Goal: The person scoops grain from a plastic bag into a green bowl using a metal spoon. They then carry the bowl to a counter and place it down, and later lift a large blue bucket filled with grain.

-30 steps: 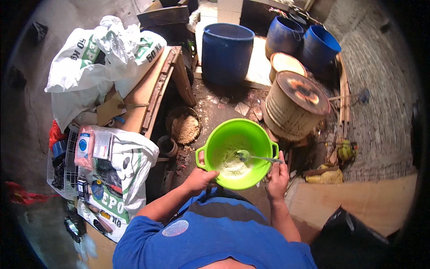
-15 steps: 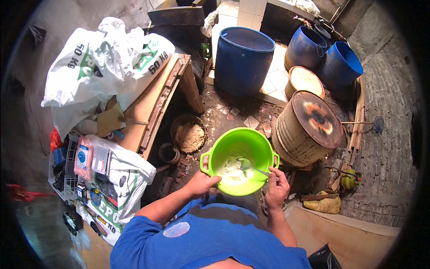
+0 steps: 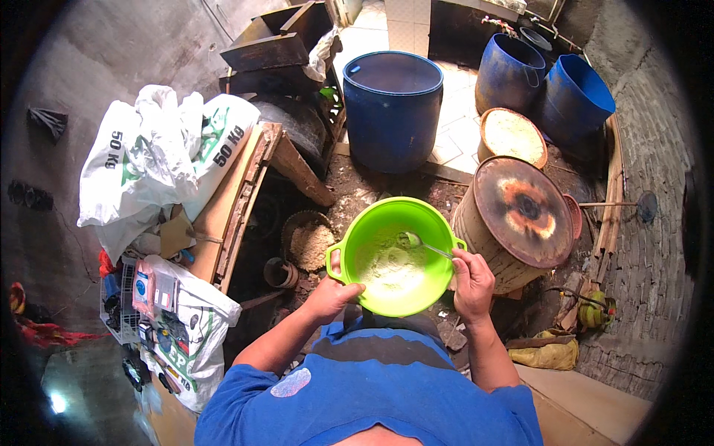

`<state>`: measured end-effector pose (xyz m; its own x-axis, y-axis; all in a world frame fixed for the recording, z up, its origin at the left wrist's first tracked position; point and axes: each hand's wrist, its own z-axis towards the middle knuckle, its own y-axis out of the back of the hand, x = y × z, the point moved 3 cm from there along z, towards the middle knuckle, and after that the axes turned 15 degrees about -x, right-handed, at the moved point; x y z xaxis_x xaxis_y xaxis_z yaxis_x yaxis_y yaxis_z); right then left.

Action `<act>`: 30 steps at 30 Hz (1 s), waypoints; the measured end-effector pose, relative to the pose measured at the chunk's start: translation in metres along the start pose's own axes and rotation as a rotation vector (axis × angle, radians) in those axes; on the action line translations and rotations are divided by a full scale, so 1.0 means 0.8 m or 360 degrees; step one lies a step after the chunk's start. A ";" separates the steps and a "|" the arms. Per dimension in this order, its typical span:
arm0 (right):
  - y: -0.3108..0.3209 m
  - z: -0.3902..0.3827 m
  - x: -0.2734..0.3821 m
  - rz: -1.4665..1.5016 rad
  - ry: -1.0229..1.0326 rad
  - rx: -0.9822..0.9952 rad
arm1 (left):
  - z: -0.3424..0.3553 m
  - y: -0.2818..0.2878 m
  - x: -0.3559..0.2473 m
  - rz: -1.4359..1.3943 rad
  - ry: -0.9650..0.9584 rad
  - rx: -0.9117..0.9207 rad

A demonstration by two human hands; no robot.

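Note:
A lime-green two-handled bowl (image 3: 435, 286) is in front of my torso, with pale powder (image 3: 390, 273) in its bottom. My left hand (image 3: 327, 297) is closed on the bowl's left handle and rim, thumb lying over the near edge. Pinched in the fingers of my right hand (image 3: 473, 286) is a metal spoon (image 3: 433, 249). Its handle slants across the bowl's right side, and its head appears over the powder's far edge with some powder on it. Whether the spoon touches the bowl, I cannot tell.
Beyond the bowl stand a large blue barrel (image 3: 393, 123) and a rusty-topped metal drum (image 3: 524, 212). On the left, white sacks (image 3: 137, 167) lie on a wooden table (image 3: 238, 215). A basket of crumbly material (image 3: 311, 244) sits low beside the bowl. Blue tubs (image 3: 508, 78) stand farther right.
The spoon has lifted from the powder toward the bowl's far side, and my right hand has moved up with it. My left hand keeps its hold. The whole view has shifted slightly.

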<state>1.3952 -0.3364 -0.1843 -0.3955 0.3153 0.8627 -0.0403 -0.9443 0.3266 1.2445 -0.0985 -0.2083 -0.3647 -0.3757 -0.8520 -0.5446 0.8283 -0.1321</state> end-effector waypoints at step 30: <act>-0.364 0.274 0.001 -0.0187 0.0146 0.0753 | 0.299 0.184 -0.111 -0.0604 -0.0039 -0.0538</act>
<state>1.6080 -0.0402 -0.1937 -0.4931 0.3875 0.7789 0.3229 -0.7499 0.5774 1.3775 0.1561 -0.2729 -0.0779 -0.6108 -0.7879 -0.8507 0.4529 -0.2670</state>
